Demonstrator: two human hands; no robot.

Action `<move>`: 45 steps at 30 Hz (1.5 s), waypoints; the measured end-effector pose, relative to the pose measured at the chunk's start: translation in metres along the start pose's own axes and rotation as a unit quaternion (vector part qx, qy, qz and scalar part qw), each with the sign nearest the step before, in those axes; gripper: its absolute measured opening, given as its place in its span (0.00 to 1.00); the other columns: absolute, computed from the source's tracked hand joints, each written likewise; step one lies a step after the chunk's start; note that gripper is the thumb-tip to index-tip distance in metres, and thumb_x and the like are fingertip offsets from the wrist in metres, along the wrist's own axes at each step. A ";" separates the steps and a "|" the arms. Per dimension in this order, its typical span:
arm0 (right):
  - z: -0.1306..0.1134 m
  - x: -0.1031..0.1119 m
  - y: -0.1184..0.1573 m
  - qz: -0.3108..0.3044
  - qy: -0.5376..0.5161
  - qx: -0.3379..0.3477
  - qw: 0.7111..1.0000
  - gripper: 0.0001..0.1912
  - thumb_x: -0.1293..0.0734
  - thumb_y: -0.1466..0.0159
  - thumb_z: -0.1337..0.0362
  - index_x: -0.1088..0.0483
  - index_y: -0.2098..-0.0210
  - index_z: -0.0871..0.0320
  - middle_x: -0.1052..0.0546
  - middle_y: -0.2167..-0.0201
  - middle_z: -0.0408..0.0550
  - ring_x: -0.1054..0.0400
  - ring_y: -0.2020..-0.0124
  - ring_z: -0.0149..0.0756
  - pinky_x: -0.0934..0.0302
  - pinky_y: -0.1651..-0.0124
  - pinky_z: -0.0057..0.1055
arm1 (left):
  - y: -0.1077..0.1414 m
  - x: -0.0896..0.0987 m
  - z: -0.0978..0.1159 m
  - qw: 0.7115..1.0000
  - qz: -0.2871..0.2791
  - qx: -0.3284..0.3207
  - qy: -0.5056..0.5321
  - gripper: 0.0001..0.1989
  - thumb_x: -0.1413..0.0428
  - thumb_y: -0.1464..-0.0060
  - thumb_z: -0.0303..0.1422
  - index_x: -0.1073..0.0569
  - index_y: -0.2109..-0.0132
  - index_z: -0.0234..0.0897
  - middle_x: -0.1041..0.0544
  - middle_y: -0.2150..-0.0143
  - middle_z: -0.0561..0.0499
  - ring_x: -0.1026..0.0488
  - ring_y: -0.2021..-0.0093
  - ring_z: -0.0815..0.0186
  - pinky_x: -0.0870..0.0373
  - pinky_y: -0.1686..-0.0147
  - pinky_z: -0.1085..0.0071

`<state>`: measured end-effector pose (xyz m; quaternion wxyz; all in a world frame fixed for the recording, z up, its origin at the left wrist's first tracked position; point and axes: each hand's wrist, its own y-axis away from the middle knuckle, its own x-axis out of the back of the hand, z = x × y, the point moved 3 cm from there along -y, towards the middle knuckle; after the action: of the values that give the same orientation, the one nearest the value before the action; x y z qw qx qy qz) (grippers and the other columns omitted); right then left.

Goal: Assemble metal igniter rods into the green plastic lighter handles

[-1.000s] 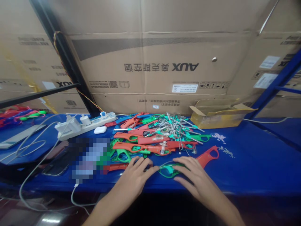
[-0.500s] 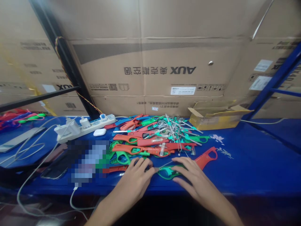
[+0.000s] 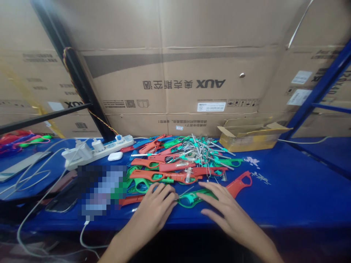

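A green plastic half-casing of a gun-shaped lighter (image 3: 184,205) lies between my hands near the table's front edge. My left hand (image 3: 157,204) is closed at its left end, thumb and fingers bent together; the grip itself is partly hidden. My right hand (image 3: 223,206) spreads its fingers over the right part, index fingertip at a turquoise piece (image 3: 192,198) in the casing, thumb apart. Between the hands, a thin wire (image 3: 188,190) slants upward. An orange casing (image 3: 240,183) sticks out beyond my right hand. Orange and red casings (image 3: 161,176) lie just behind.
Metal lighter tubes with wires (image 3: 201,151) are heaped behind the casings. An opened cardboard box (image 3: 249,141) stands back right, with small pink pieces (image 3: 251,160) before it. At left are a power strip (image 3: 98,151), a white earbud case (image 3: 115,156), phones (image 3: 61,197) and cables.
The view has shifted slightly. My right index finger has moved closer to the turquoise piece in the green casing. My left hand stays at the casing's left end.
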<state>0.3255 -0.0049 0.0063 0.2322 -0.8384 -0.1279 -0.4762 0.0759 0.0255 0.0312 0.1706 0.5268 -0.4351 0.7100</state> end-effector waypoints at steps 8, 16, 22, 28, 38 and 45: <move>0.014 0.027 0.003 0.086 -0.082 -0.060 0.991 0.18 0.35 0.28 0.52 0.27 0.41 0.43 0.26 0.40 0.49 0.30 0.39 0.46 0.34 0.36 0.48 | -0.004 0.001 -0.011 1.000 0.000 -0.006 0.000 0.09 0.51 0.28 0.29 0.27 0.51 0.40 0.22 0.53 0.49 0.26 0.53 0.59 0.35 0.46 0.59; 0.137 0.132 -0.006 0.068 0.073 -0.218 0.971 0.15 0.33 0.31 0.57 0.20 0.53 0.59 0.19 0.49 0.61 0.24 0.48 0.50 0.34 0.44 0.42 | -0.024 0.018 -0.014 0.999 -0.007 -0.041 0.023 0.10 0.47 0.28 0.37 0.26 0.47 0.40 0.22 0.52 0.49 0.27 0.51 0.58 0.32 0.47 0.58; 0.191 0.166 -0.055 -0.062 0.057 -0.260 0.962 0.16 0.31 0.35 0.59 0.21 0.73 0.65 0.19 0.75 0.51 0.26 0.73 0.33 0.37 0.65 0.31 | -0.095 0.012 -0.021 0.995 -0.042 -0.065 -0.058 0.14 0.50 0.27 0.36 0.23 0.56 0.35 0.20 0.58 0.48 0.23 0.56 0.59 0.29 0.53 0.62; 0.211 0.154 -0.052 -0.095 0.022 -0.261 0.960 0.17 0.25 0.47 0.50 0.20 0.69 0.59 0.18 0.71 0.49 0.25 0.69 0.38 0.36 0.64 0.30 | -0.119 -0.006 -0.021 0.995 -0.057 -0.057 -0.067 0.12 0.42 0.32 0.39 0.22 0.58 0.33 0.21 0.61 0.47 0.24 0.58 0.58 0.29 0.60 0.66; 0.224 0.146 -0.049 -0.084 0.003 -0.260 0.962 0.28 0.28 0.53 0.37 0.24 0.73 0.58 0.21 0.74 0.51 0.28 0.71 0.41 0.37 0.65 0.34 | -0.104 -0.014 -0.041 0.995 -0.079 -0.056 -0.003 0.20 0.35 0.39 0.43 0.24 0.45 0.38 0.23 0.51 0.48 0.29 0.47 0.55 0.33 0.47 0.61; 0.221 0.142 -0.050 -0.056 0.001 -0.269 0.961 0.25 0.27 0.52 0.40 0.27 0.78 0.57 0.24 0.79 0.50 0.31 0.76 0.39 0.38 0.68 0.34 | -0.103 -0.005 -0.041 0.994 -0.078 -0.038 0.067 0.15 0.34 0.40 0.36 0.25 0.49 0.39 0.22 0.51 0.48 0.27 0.48 0.54 0.33 0.47 0.59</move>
<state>0.5403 0.1503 0.0446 -0.0291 -0.8610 -0.0420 -0.5059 0.1251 0.1172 0.0688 0.2738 0.5039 -0.4069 0.7110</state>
